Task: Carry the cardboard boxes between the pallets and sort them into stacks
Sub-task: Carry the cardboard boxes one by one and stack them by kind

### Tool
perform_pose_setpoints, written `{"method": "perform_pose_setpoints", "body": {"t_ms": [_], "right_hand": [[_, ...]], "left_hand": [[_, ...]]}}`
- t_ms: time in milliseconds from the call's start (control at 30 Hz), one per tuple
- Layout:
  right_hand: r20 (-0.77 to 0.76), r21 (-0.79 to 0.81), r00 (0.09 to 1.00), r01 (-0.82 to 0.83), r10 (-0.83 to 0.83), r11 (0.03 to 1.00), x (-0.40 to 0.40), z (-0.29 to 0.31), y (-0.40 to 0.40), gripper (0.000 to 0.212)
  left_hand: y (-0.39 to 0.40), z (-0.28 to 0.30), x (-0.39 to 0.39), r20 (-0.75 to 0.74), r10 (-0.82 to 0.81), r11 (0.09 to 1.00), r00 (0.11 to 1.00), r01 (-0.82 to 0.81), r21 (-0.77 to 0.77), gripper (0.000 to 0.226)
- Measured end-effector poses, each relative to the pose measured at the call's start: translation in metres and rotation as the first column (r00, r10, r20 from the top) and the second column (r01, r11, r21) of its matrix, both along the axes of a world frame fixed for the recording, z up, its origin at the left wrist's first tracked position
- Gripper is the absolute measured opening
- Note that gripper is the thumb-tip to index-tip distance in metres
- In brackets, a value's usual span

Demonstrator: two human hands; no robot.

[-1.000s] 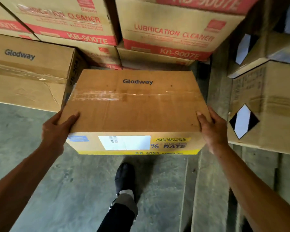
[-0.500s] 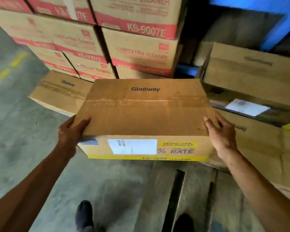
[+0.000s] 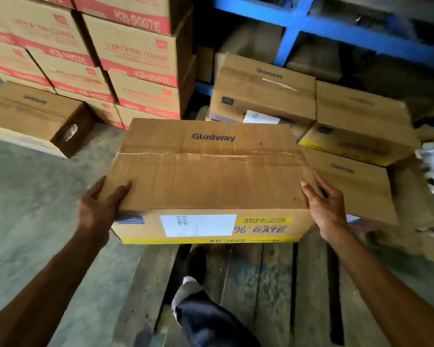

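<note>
The left hand's (image 3: 99, 211) thumb lies flat on the top face of the carried box (image 3: 211, 181) at its near left corner; its other fingers wrap round that end and are hidden underneath. The right hand (image 3: 327, 209) mirrors it at the near right corner, thumb laid on the top edge, fingers curled down the end face and out of sight below. So both hands clamp the box from its two short ends.

The box is held level in the air, above the near boards of the wooden pallet (image 3: 273, 284). Its long axis runs left to right across the view. The "Glodway" print on top reads upright to the wearer, and the yellow-banded side with the white label faces the wearer. A taped seam runs along the long axis.

Beyond the box, to its right, lie the Glodway boxes on the pallet (image 3: 361, 116), their print blurred. Left of the carried box sits another Glodway box (image 3: 33, 116) on the concrete floor (image 3: 23, 209). Behind that rises the red-banded stack (image 3: 125, 53), cut off at the top edge. The blue rack (image 3: 288, 38) stands behind the pallet, its contents too dark to read. A shoe (image 3: 197, 262) rests on the pallet under the carried box.
</note>
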State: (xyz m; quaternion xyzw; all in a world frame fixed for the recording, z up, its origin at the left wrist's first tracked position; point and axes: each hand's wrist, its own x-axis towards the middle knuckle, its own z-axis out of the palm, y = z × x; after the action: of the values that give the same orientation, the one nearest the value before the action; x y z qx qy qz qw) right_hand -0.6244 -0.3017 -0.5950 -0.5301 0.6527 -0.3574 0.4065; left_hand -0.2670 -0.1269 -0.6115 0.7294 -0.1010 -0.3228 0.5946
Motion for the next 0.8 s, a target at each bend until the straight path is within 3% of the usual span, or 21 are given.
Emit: {"method": "perform_pose_setpoints", "body": {"t_ms": [167,367,600,800], "right_hand": [[-0.031,0.001,0.999,0.039,-0.039,0.999,-0.107,0.001,0.061,0.051],[-0.060,0.010,0.982,0.179,-0.178,0.984,-0.245,-0.009,0.063,0.050],[-0.019,0.007,0.959,0.282,-0.282,0.959,-0.378,-0.046,-0.023,0.052],[-0.049,0.001,0.953,0.300,-0.300,0.954,-0.482,-0.103,-0.144,0.051]], "left_hand": [[0.044,-0.003,-0.101,-0.024,-0.027,1.000,0.999,0.027,-0.001,0.063],[-0.001,-0.014,-0.216,-0.031,-0.194,0.981,0.981,0.194,-0.001,0.056],[-0.123,-0.046,-0.338,0.001,-0.303,0.953,0.953,0.303,-0.005,0.052],[-0.252,-0.096,-0.441,0.033,-0.320,0.947,0.947,0.320,-0.010,0.048]]}}
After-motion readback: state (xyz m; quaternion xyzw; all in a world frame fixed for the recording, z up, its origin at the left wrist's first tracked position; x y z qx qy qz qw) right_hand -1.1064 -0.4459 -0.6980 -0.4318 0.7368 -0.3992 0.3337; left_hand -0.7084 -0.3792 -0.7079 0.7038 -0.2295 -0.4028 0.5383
